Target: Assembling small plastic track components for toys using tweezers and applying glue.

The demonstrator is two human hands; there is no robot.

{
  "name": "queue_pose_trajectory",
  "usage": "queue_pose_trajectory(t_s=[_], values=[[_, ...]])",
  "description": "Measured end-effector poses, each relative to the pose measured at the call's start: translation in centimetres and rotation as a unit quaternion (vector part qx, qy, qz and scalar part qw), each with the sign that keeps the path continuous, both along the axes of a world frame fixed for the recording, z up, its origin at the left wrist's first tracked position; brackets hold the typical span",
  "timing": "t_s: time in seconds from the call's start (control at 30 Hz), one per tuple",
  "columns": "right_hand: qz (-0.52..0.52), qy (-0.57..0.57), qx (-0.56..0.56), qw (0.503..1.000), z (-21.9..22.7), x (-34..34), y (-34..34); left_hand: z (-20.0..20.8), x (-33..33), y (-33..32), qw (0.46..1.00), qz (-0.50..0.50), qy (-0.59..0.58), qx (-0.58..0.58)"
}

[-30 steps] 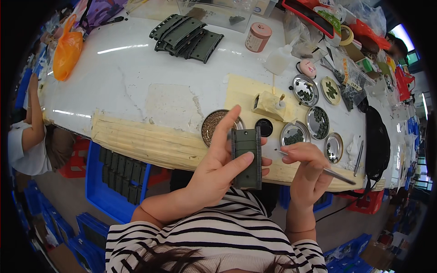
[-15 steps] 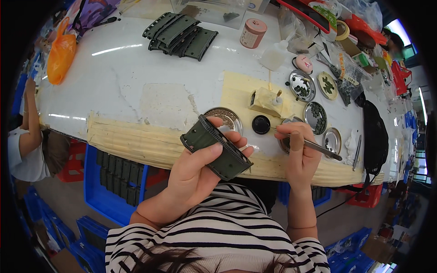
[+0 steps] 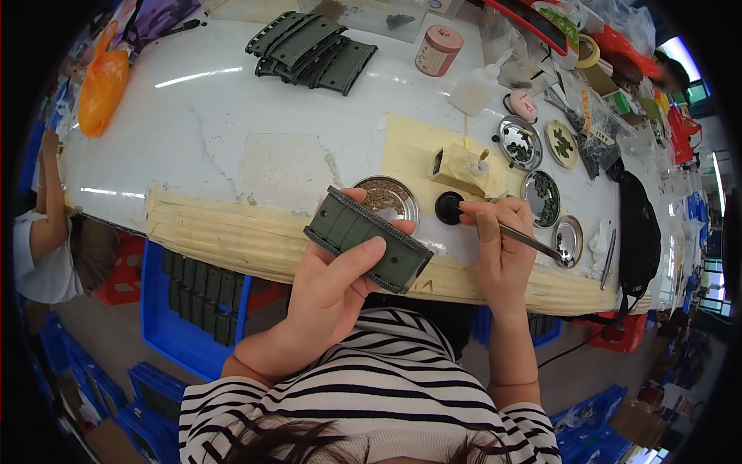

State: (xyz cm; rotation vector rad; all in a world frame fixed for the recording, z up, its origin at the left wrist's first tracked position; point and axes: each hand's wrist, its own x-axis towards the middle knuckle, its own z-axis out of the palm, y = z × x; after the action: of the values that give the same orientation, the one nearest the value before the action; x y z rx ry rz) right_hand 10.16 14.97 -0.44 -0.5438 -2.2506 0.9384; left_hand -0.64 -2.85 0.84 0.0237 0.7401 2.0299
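Note:
My left hand [image 3: 328,282] grips a dark green, slightly curved panel [image 3: 352,230] with ridged edges, the thumb lying across its face. In my right hand [image 3: 506,251] a pair of metal tweezers [image 3: 529,241] is pinched, its tips reaching left to a small round black pot [image 3: 448,208]. Whether the tips hold anything is too small to tell. Beyond the panel, partly hidden by it and my fingers, is a metal dish [image 3: 418,203] of brown granules. A block wrapped in yellow tape [image 3: 466,170], with a pale stick on top, stands behind the pot.
Several small dishes with green parts, among them a metal dish [image 3: 556,203], stand at the right. More green panels [image 3: 309,50] lie stacked at the back. A pink tin [image 3: 439,51] stands nearby. Below the table edge, a blue crate [image 3: 158,329] holds panels. A person [image 3: 46,232] sits at the left.
The panel has turned in my left hand, so its broad face shows more. My right hand has brought the tweezers' tips left, to the black pot. The view has shifted slightly.

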Motion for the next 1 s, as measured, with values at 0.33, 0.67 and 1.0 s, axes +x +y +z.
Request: queue_pose_trajectory(t_s=[0.33,0.67,1.0], values=[[0.021,0.06,-0.017,0.998,1.1,0.6,-0.2,0.4,-0.3,0.4,1.0,0.021,-0.001,-0.008],[0.198,0.126,-0.1,0.967,3.5,1.5,-2.0,0.4,-0.3,0.6,0.998,-0.01,-0.055,-0.005],[0.211,0.099,-0.121,0.965,3.9,1.8,-2.2,0.6,0.0,0.7,0.998,-0.014,-0.057,-0.003]])
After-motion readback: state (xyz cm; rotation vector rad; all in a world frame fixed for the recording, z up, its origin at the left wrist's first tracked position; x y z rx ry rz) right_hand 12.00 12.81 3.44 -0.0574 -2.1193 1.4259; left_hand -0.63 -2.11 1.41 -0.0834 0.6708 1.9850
